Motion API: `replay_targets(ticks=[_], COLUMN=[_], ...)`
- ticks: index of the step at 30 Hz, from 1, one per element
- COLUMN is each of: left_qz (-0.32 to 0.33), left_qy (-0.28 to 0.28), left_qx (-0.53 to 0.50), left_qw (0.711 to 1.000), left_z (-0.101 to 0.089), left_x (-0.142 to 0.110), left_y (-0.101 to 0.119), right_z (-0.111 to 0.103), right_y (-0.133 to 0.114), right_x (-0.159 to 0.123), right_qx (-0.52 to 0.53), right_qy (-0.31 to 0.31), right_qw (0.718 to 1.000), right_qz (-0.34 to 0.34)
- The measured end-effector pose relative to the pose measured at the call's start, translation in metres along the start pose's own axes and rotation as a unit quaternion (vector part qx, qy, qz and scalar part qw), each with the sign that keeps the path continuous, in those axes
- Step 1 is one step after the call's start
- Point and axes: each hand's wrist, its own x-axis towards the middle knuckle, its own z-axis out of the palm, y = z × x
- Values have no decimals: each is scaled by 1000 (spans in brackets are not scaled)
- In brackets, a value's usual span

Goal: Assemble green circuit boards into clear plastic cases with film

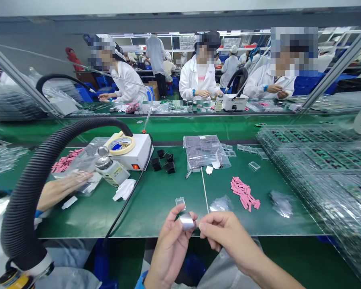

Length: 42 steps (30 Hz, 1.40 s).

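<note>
My left hand (173, 241) is closed around a small silver rectangular part (187, 221), its shiny face turned up. Close by on the right, my right hand (221, 230) has thumb and forefinger pinched together near the part's edge. Whatever sits in that pinch is too small to make out. Just beyond my left fingertips lies a small transparent plastic piece (180, 202). A heap of thin transparent film pieces (221, 203) rests behind my right hand, beside a thin white stick (204, 188). Pink strips (243, 193) are piled further right.
Stacked transparent trays (319, 160) with green boards fill the right side. A bag of grey parts (202, 150), black blocks (165, 161), a bottle (111, 170) and a white box (138, 150) stand behind. At left, a co-worker's hand (63, 188) reaches beside a black hose (27, 188).
</note>
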Motion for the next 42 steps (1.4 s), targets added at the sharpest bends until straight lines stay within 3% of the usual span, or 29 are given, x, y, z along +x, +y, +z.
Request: replay_targets(ticks=[5, 13, 42], left_qz=[0, 3, -7], left_qy=[-68, -97, -60], left_qx=[-29, -16, 4], left_qw=[997, 995, 998], left_z=[-6, -4, -6], left_x=[3, -2, -6], left_y=[-2, 0, 4], right_z=[5, 6, 15], right_y=[4, 4, 3], right_x=[-3, -6, -5], right_qx=[62, 89, 64], right_qy=[-50, -73, -66], right_qw=[997, 993, 996], right_qz=[15, 4, 0])
